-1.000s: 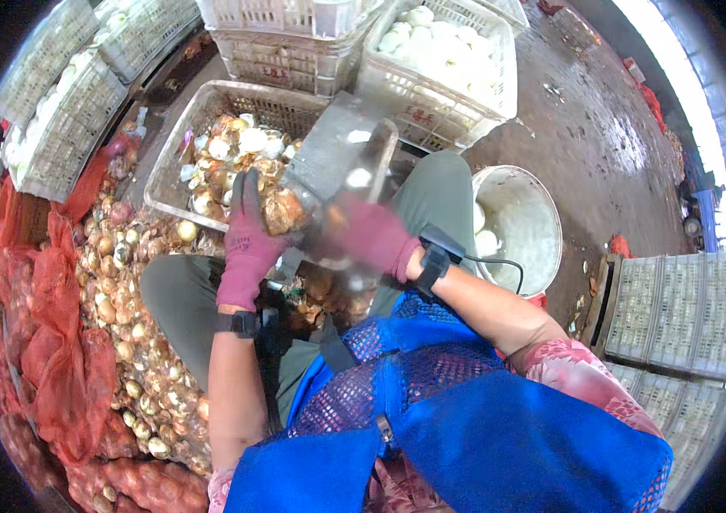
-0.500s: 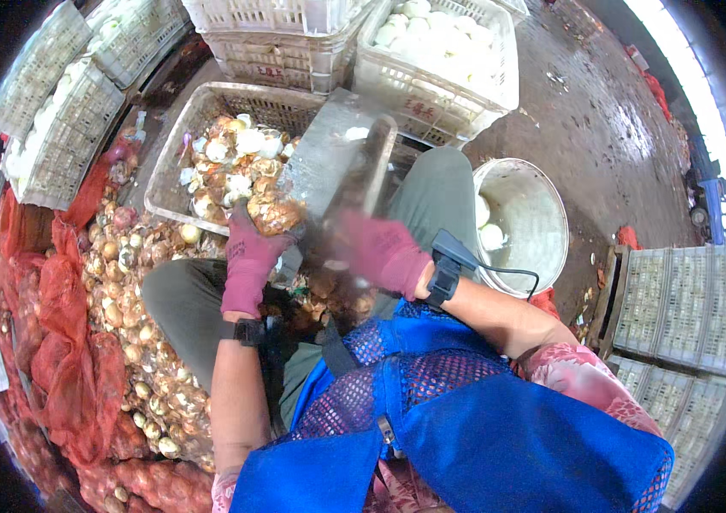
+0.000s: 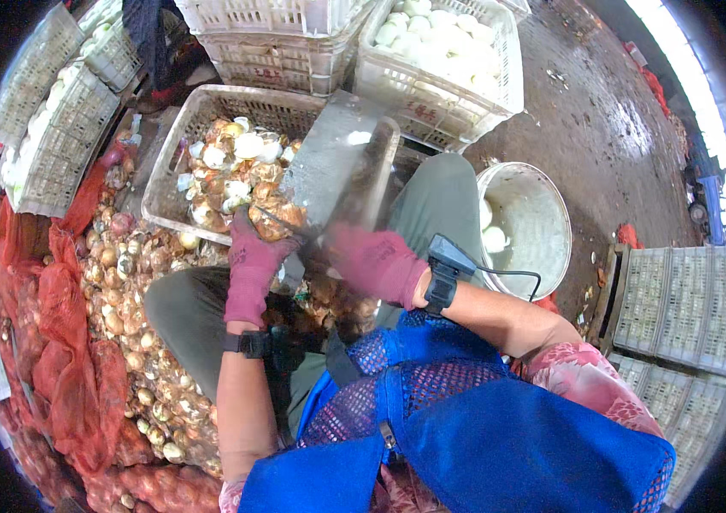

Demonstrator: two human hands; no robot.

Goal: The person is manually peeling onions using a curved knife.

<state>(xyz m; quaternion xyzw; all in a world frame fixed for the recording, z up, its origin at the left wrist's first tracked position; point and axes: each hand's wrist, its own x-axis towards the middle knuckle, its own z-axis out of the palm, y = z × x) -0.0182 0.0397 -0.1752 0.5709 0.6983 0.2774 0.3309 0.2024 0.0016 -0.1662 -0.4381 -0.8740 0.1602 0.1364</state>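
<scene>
My left hand (image 3: 253,269), in a pink glove with darkened fingertips, is closed on a brown-skinned onion (image 3: 276,221) at the near edge of a pale plastic crate (image 3: 158,175). Onion skins and white pieces (image 3: 235,158) lie in that crate. My right hand (image 3: 376,265), gloved in pink too, is close by on the right; motion smears its fingers, and I cannot make out what they hold. Between the hands and beyond them, a metal sheet (image 3: 316,162) slopes beside a blurred, long narrow rim (image 3: 376,175). Loose skins (image 3: 324,303) lie below, between my knees.
At my right knee stands a white bucket (image 3: 543,227) with peeled onions inside. A crate (image 3: 431,94) of peeled onions and stacked crates (image 3: 265,64) stand ahead. Unpeeled onions (image 3: 115,291) and red net sacks (image 3: 64,342) spread left. A person's dark-clothed leg (image 3: 147,43) shows far left.
A person's dark-clothed leg has come into view at the upper left. My left hand stays nearly in place, while my right hand remains blurred by motion beside it.
</scene>
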